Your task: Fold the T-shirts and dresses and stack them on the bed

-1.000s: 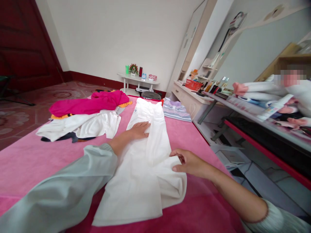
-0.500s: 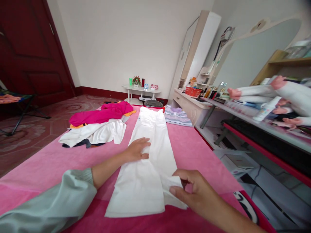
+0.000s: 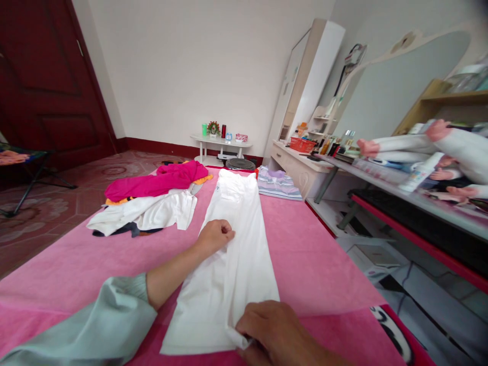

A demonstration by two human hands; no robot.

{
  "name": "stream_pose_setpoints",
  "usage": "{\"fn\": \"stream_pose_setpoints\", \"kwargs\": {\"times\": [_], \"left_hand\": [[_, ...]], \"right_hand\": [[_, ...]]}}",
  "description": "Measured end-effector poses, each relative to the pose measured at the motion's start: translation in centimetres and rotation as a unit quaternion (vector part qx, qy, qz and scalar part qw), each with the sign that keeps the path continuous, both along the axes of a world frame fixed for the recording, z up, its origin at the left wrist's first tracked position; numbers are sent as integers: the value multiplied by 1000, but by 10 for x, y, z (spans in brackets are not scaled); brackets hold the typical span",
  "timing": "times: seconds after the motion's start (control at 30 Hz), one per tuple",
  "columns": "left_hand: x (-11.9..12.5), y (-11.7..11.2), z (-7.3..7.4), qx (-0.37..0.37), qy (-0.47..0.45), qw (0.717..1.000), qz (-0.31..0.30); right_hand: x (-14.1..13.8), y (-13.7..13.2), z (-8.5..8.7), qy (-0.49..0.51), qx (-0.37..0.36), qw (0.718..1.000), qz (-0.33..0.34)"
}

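Note:
White trousers [image 3: 213,284] lie lengthwise on a pink bed cover, the gathered waistband at the far end and the leg hems towards me. My left hand [image 3: 215,237] rests at the middle of the trousers with its fingers curled in, closed on the cloth. Down at the near hem, my right hand [image 3: 274,328] pinches the right edge of the fabric and holds it turned inward. A soft ridge runs up the cloth between the two hands. The right fingertips are partly hidden by the hand.
A pile with a magenta garment [image 3: 156,183] and a white garment [image 3: 152,211] lies left on the pink cover [image 3: 316,254]. A folded striped garment [image 3: 280,184] is at the far right. Beyond stands a low white table [image 3: 221,141]; a cluttered desk [image 3: 381,178] runs along the right.
My right hand has moved left and nearer, bringing the trousers' right hem inward. The fingers of my left hand, spread before, are now curled.

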State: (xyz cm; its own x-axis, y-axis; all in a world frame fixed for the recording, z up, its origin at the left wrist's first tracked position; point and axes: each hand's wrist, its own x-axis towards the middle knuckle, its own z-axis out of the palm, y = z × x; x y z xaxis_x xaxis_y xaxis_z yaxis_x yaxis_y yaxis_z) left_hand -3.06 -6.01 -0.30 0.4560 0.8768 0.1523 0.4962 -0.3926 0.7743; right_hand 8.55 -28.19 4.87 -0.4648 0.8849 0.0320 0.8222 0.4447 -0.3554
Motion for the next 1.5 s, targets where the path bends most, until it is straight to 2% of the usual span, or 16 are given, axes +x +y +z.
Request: {"fn": "stream_pose_setpoints", "kwargs": {"times": [0.13, 0.3, 0.4, 0.5, 0.57, 0.63, 0.7, 0.77, 0.87, 0.97, 1.07, 1.17, 1.27, 1.37, 1.5], "left_hand": [[7, 18, 4, 3, 28, 1000, -11], [39, 51, 13, 14, -13, 999, -32], [53, 63, 17, 34, -33, 999, -20], [51, 66, 14, 50, -47, 998, 11], [43, 65, 9, 77, -34, 996, 11], [33, 62, 3, 122, 8, 992, -16], [23, 59, -1, 170, 53, 982, -56], [13, 54, -3, 204, 78, 972, -92], [-7, 44, -2, 222, 86, 961, -140], [-31, 30, 5, 201, 81, 956, -196], [-54, 9, 18, 181, 81, 949, -244], [-68, -19, 34, 166, 85, 940, -285], [-72, -47, 45, 155, 91, 920, -349], [-75, -65, 49, 149, 84, 903, -393], [-85, -76, 49, 116, 65, 916, -378]], "right_hand": [[2, 6, -10, -50, -18, 998, 25], [6, 11, -19, -14, 10, 999, 46], [6, 11, -32, -7, 42, 998, 45], [3, 8, -40, -1, 58, 997, 51], [4, 4, -35, 32, 53, 995, 77], [9, -1, -19, 100, 37, 990, 94], [23, -4, 2, 176, 25, 983, 56], [43, -4, 18, 211, 37, 976, -28], [72, -1, 25, 178, 69, 978, -79], [86, -2, 17, 114, 54, 991, -44], [84, -7, 7, 63, 48, 997, 4], [77, -11, -2, 49, 79, 996, -8], [73, -14, -9, 55, 122, 991, -18], [71, -17, -7, 46, 183, 982, 20], [63, -25, 7, 55, 236, 968, 57]]}}
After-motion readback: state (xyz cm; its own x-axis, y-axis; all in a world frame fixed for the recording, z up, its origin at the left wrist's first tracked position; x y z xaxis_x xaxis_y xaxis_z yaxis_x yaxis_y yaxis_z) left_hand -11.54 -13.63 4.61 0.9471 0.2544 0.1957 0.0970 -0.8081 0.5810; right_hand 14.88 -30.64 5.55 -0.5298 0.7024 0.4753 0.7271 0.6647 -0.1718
